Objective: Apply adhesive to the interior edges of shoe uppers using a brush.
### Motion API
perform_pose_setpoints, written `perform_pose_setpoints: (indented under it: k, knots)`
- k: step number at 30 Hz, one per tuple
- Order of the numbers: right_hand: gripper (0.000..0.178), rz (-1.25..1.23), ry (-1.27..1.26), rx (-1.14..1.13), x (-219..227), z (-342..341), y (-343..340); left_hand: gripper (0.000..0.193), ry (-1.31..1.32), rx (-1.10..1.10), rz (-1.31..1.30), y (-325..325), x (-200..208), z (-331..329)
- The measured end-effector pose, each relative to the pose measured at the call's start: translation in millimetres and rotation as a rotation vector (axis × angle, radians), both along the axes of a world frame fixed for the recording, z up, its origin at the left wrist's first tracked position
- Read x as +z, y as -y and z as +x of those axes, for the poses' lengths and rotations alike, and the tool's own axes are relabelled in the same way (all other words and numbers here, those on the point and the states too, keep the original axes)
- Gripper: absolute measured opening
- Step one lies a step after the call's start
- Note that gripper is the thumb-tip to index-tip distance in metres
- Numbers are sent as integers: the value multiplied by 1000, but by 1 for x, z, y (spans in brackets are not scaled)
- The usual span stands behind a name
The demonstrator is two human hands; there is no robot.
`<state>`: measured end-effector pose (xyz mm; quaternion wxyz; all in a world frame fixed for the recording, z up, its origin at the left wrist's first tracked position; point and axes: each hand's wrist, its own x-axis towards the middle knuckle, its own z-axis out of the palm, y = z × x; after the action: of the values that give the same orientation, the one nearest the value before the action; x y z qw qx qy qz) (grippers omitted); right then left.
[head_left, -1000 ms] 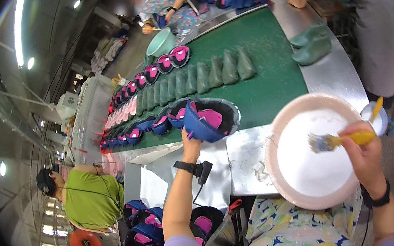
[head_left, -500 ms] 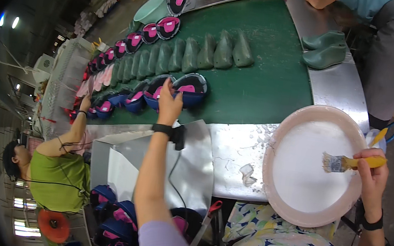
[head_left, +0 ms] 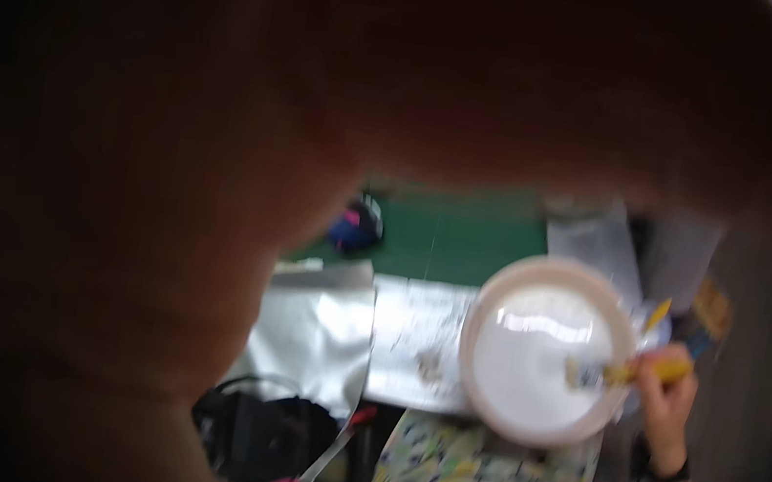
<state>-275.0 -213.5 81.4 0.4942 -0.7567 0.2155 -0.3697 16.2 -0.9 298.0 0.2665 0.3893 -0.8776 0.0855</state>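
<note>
Fingers of the right hand (head_left: 670, 399) clamp a light, stiff brush (head_left: 624, 373) by its yellow handle over the bowl (head_left: 520, 413); the left hand (head_left: 170, 161) blurs close, grip untellable.

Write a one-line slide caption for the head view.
Right hand holds a yellow-handled brush over a white basin; a blurred arm blocks most.

My left arm (head_left: 219, 168) is raised close, a blur filling the view; my right hand (head_left: 665, 399) is clenched low right.
</note>
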Motion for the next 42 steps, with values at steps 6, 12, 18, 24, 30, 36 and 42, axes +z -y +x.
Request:
perform_pose_setpoints:
  k: [6, 12, 18, 24, 30, 36, 42]
  knots:
    - [12, 101, -69, -27, 32, -14, -16, 92, -225, 280, -463, -52, 81, -1]
    - [7, -30, 24, 58, 50, 5, -44, 84, -243, 376, -402, -85, 39, -28]
    - [9, -212, 201, 126, 43, 27, -58, 75, -286, 427, -372, -130, 13, -49]
    - [9, 14, 178, 199, 38, 22, -62, 67, -520, 661, -449, -192, -5, -52]
    - [10, 39, 107, 227, 24, 29, -56, 90, -454, 1313, 624, -289, -150, 27]
    - [13, 90, 52, 227, 10, 33, -57, 90, -1120, 1223, 1238, -359, -288, 54]
    - [12, 138, 42, 173, -3, 48, -56, 50, -824, 1280, 1332, -338, -248, 87]
